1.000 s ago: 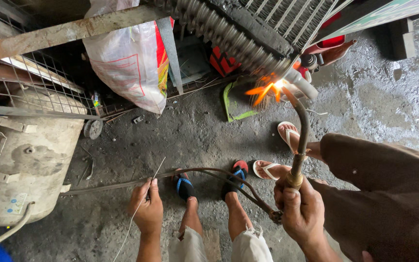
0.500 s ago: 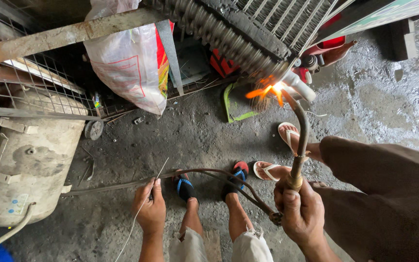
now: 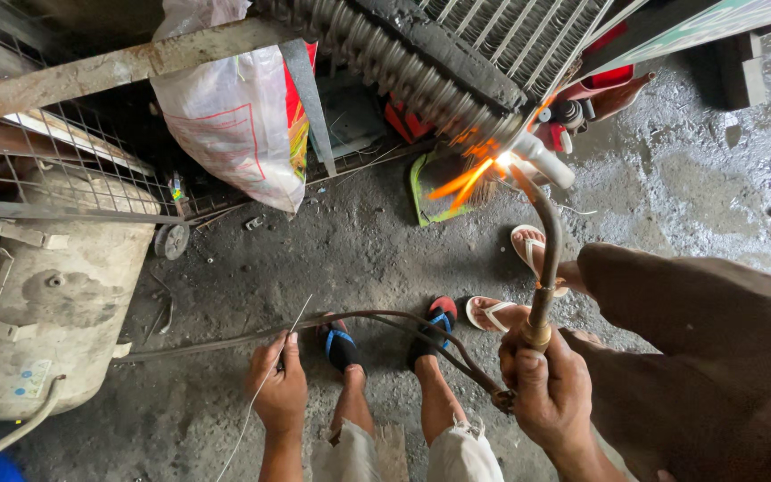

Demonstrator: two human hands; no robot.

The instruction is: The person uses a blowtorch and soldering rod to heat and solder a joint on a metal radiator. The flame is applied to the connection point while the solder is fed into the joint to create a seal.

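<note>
Looking down, we see our right hand (image 3: 551,393) wrapped around the brass-collared handle of a gas torch (image 3: 544,259), its fingers (image 3: 528,379) closed tight on the grip. The torch's curved neck rises away from us and ends in an orange flame (image 3: 470,178) that licks the lower corner of a finned coil unit (image 3: 430,67), right beside a white pipe stub (image 3: 546,161). A dark hose (image 3: 385,321) runs from the torch base across the concrete floor (image 3: 671,187) toward the left. Our left hand (image 3: 280,388) sits low and to the left, well apart from the flame, its fingers pinched shut on a thin metal rod (image 3: 261,393) that slants up past the thumb and trails down below the wrist. Between the two hands we see our own feet in blue-strapped sandals (image 3: 341,344). Another person's foot in a white sandal (image 3: 528,250) stands just behind the torch neck, with that person's brown-clothed leg (image 3: 698,321) at the right. To the left lies a dirty cylindrical tank (image 3: 46,303) under a wire mesh rack (image 3: 55,170), and a white plastic sack (image 3: 234,116) hangs near the coil.
</note>
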